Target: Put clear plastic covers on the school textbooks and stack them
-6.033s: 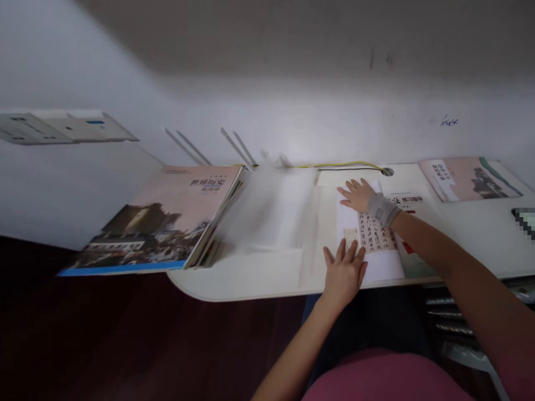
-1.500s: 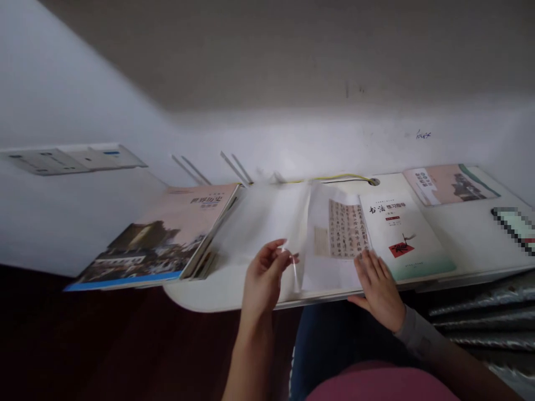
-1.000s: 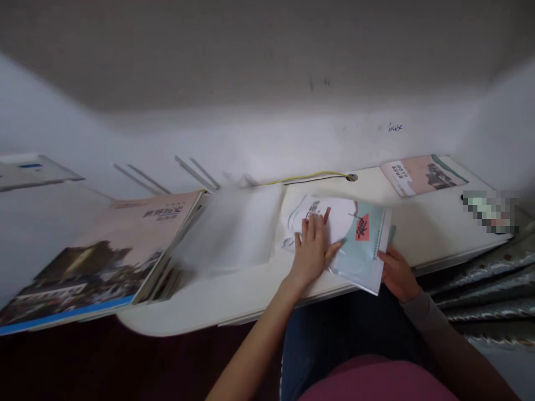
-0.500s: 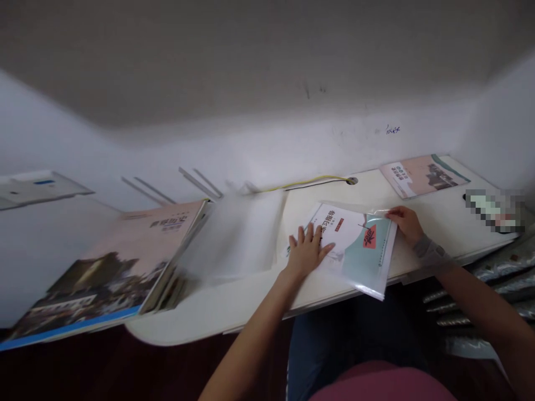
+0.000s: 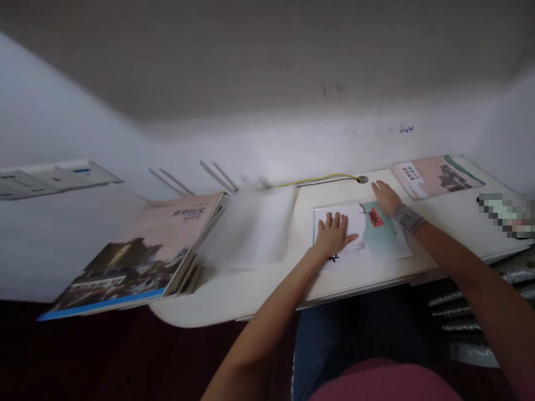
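Booklet [image 5: 371, 240] lies flat on the bench [image 5: 234, 295] with its long side running left-right, your left hand [image 5: 331, 238] spread on its left half, so that one's closer, your right hand [image 5: 388, 199] loose by its far right corner, neither clenched on anything.

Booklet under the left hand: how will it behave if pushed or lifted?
Probably bendy: the booklet looks thin. Might slide easily: it seems to have a smooth clear cover. Unlikely to roll or tip: it lies flat on the desk.
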Action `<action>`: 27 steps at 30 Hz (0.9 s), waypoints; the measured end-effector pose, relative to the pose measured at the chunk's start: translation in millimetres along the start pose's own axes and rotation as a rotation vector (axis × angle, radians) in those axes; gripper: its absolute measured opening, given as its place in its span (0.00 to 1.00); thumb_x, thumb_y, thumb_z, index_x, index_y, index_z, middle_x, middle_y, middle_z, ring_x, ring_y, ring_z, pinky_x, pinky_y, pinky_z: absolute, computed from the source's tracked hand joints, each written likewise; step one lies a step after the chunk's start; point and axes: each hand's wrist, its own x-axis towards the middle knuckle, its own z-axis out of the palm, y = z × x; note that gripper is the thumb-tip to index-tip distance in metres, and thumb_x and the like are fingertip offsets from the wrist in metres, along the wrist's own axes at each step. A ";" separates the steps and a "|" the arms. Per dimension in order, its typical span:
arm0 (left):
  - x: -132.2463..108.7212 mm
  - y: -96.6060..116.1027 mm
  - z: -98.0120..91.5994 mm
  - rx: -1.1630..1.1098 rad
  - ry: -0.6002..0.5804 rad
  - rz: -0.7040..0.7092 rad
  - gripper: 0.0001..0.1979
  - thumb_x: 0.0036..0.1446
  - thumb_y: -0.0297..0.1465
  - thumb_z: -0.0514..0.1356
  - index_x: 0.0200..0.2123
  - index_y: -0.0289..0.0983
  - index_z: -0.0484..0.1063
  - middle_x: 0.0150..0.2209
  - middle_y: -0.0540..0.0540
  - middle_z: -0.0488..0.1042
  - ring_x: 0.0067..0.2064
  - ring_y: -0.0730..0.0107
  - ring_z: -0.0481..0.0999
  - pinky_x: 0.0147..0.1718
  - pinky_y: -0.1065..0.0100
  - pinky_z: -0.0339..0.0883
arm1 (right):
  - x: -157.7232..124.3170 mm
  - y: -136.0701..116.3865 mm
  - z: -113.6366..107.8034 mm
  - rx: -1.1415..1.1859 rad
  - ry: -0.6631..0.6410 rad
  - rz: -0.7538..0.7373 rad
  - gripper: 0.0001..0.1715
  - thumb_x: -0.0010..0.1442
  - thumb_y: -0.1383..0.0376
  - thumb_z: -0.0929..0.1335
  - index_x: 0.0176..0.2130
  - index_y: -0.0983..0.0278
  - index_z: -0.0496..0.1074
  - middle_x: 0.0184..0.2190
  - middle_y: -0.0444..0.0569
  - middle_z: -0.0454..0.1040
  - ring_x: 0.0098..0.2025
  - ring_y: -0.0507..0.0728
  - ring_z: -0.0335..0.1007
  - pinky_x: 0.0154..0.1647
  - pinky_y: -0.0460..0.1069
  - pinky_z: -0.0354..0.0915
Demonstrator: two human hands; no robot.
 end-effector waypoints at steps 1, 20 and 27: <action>11.5 0.4 0.8 -0.015 0.015 -0.073 0.36 0.61 0.51 0.40 0.63 0.33 0.50 0.65 0.31 0.49 0.65 0.41 0.48 0.56 0.41 0.49 | -3.1 -14.0 5.5 -0.034 -0.011 -0.026 0.26 0.58 0.70 0.58 0.55 0.75 0.64 0.56 0.65 0.64 0.58 0.64 0.58 0.60 0.60 0.51; 35.6 -16.2 12.1 -0.051 0.156 -0.313 0.30 0.63 0.42 0.38 0.63 0.32 0.53 0.66 0.35 0.49 0.66 0.40 0.43 0.58 0.36 0.37 | -35.2 -40.7 23.8 -0.518 -0.163 0.049 0.31 0.65 0.55 0.55 0.60 0.71 0.60 0.64 0.65 0.51 0.64 0.71 0.45 0.59 0.68 0.43; 25.2 -44.0 17.3 -0.076 0.113 -0.098 0.28 0.63 0.43 0.41 0.63 0.38 0.54 0.65 0.40 0.51 0.65 0.50 0.49 0.60 0.46 0.45 | -45.6 -40.1 33.2 -0.402 -0.290 -0.228 0.31 0.66 0.55 0.54 0.62 0.66 0.57 0.63 0.57 0.55 0.64 0.63 0.50 0.60 0.60 0.49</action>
